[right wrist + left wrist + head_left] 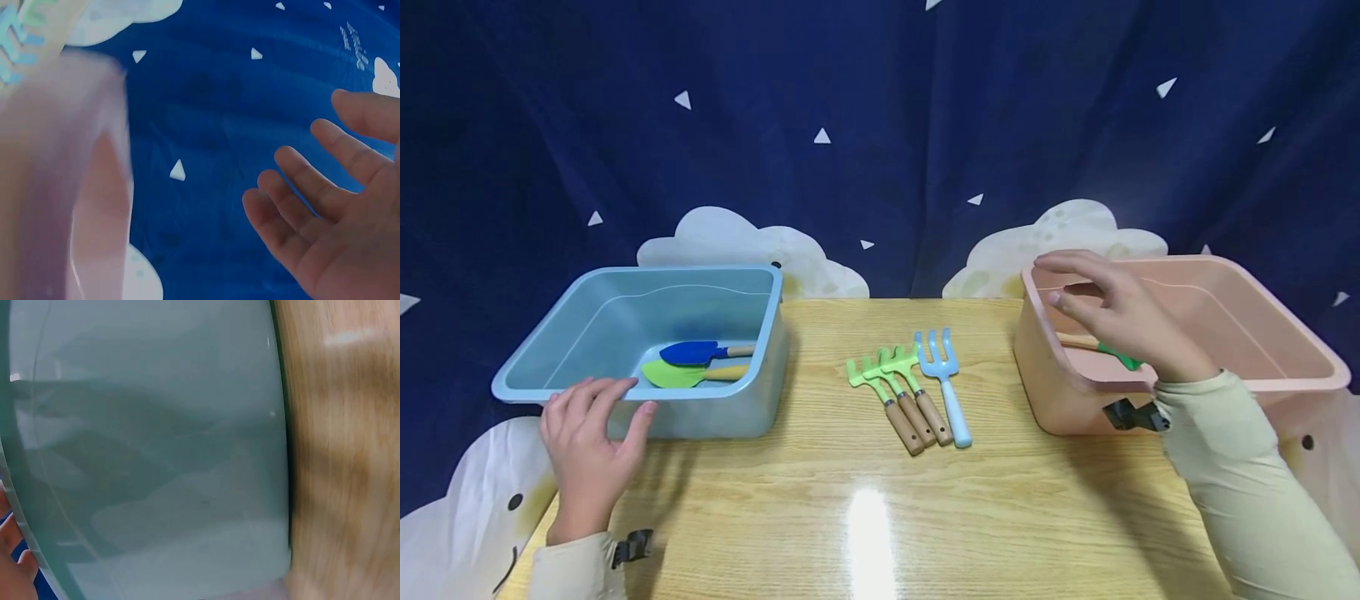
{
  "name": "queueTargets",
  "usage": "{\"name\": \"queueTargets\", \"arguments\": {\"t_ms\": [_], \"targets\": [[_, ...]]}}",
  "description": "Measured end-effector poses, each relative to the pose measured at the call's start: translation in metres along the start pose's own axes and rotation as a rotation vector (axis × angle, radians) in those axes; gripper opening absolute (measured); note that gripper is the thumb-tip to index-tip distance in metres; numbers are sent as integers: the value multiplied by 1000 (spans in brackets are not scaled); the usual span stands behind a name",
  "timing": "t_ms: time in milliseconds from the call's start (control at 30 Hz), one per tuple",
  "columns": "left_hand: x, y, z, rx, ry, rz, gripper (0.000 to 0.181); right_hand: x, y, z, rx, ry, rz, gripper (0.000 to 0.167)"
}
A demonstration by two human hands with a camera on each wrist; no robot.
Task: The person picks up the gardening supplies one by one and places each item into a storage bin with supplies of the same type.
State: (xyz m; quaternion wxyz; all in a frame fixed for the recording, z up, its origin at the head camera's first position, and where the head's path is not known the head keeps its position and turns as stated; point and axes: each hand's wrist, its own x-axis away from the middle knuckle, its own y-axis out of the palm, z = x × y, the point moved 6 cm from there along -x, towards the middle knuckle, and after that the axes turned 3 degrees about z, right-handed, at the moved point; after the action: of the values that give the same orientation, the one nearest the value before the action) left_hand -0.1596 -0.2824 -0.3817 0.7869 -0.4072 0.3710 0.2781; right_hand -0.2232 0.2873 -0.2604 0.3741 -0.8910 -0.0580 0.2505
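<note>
My left hand [591, 433] is at the near rim of the blue bin [775, 367], its fingers loosely bent over the edge and holding nothing. Inside that bin lie a dark blue trowel [691, 352] and a lime-green trowel [677, 374] with a yellow handle. Over the pink bin [1037, 375] hovers my right hand [1123, 312], fingers spread and nothing in its grasp; the right wrist view also shows the palm [356, 244] bare. Beneath it, a green tool with a wooden handle [1078, 341] lies in the pink bin, partly hidden by the hand.
Between the bins, several green hand rakes [900, 408] with wooden handles lie side by side on the wooden table [760, 508]. A light blue hand fork [951, 400] lies at their right. Behind hangs a dark blue curtain [880, 108] with white shapes.
</note>
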Motion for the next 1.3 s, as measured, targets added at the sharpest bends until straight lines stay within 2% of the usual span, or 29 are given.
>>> {"name": "queueTargets", "arguments": {"t_ms": [133,300,400,500,567,767,933,1033,1133,1200,1300], "targets": [[-2,-3,2,0,7,-5,63,8,-9,13,-8,77,24,42],[-7,-7,10,-25,13,-44,64,18,-18,26,16,167,51,42],[-12,-8,19,-29,18,-49,64,23,-22,29,59,201,55,43],[-19,-7,33,-9,37,-29,59,28,-24,29,86,194,73,43],[-23,-6,43,3,50,-35,55,32,-25,26,108,150,96,43],[-30,-1,75,54,81,-21,49,46,-25,9,219,-68,186,48],[-35,6,105,101,141,30,42,62,-21,-8,267,-213,280,47],[-38,16,126,159,169,60,37,73,-17,-18,296,-266,335,34],[-38,31,148,213,192,67,35,83,-9,-29,322,-315,365,47],[-36,42,163,233,208,48,36,87,-3,-35,332,-359,383,54],[-32,59,184,243,235,-7,38,92,4,-43,336,-419,414,50]]}}
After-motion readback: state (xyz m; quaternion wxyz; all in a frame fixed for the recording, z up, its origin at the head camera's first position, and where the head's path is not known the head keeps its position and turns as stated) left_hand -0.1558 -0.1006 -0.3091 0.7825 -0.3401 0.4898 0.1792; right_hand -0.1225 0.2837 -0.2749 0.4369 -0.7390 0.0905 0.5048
